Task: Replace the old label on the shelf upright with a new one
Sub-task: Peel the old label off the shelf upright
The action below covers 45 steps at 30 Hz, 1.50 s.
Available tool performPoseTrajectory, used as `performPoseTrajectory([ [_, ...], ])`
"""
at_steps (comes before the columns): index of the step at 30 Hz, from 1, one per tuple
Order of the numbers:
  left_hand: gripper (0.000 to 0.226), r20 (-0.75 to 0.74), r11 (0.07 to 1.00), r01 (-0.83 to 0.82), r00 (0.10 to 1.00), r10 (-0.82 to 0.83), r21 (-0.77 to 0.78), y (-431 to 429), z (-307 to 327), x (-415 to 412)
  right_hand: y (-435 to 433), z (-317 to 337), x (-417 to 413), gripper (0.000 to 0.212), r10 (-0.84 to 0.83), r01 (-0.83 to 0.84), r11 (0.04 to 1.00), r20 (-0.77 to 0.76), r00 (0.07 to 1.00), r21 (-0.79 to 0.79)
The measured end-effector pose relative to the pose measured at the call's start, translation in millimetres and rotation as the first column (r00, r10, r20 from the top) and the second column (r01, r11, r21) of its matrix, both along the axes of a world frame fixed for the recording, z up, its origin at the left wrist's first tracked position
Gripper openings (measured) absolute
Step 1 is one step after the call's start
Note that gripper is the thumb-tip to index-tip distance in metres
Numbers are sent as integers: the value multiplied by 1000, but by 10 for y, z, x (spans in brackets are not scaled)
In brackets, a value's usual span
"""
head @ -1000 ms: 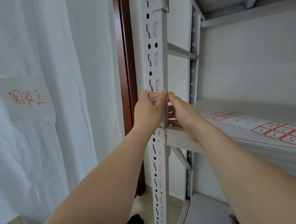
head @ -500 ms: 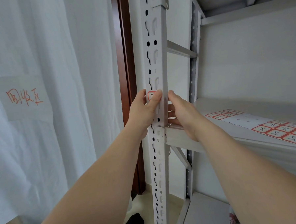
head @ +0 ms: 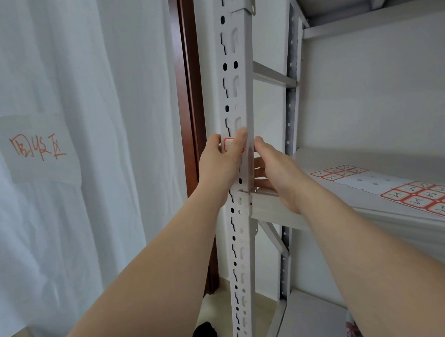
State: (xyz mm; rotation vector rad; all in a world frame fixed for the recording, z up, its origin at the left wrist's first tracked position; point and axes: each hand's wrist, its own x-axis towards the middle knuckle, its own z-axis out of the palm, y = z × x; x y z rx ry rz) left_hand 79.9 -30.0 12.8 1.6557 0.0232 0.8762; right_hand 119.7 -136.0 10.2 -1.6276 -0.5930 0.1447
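The white perforated shelf upright [head: 235, 49] runs top to bottom through the middle of the view. A small red-bordered label [head: 228, 144] is stuck on its front face at hand height. My left hand [head: 217, 166] holds the upright from the left, its thumb lying across the label's right part and pressing on it. My right hand [head: 274, 170] holds the upright's right edge, thumb at the front corner, fingers behind on the inner side. A sheet of red-bordered labels [head: 424, 196] lies on the shelf board to the right.
A white curtain [head: 87, 175] with a taped paper note [head: 38, 148] hangs on the left, and a dark wooden door frame [head: 191, 118] stands behind the upright. A shelf beam [head: 275, 212] meets the upright just below my hands. A black object [head: 204, 335] lies on the floor.
My left thumb has slid further over the label, hiding more of its writing. My right hand has stayed on the upright's right edge.
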Motion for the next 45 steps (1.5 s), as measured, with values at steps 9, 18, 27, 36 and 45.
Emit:
performPoseTrajectory([
  [9,33,48,1000,22,999,-21,-10,20,-33,-6,9,-18,16,70,4,-4,1000,1,1000,-7],
  [18,19,40,991,120,992,-118,-65,78,-70,-32,6,-22,13,62,3,-3,1000,-3,1000,10],
  [27,19,64,963,-139,985,157,-232,132,-58,-116,4,-8,-29,67,9,-9,1000,-1,1000,-12],
  [36,14,78,988,-153,985,154,-12,1,20,-213,-29,21,-84,52,23,-23,1000,43,999,9],
  [45,21,6,992,-20,1000,21,-128,-25,37,-215,-46,46,-131,47,49,-51,999,56,997,19],
])
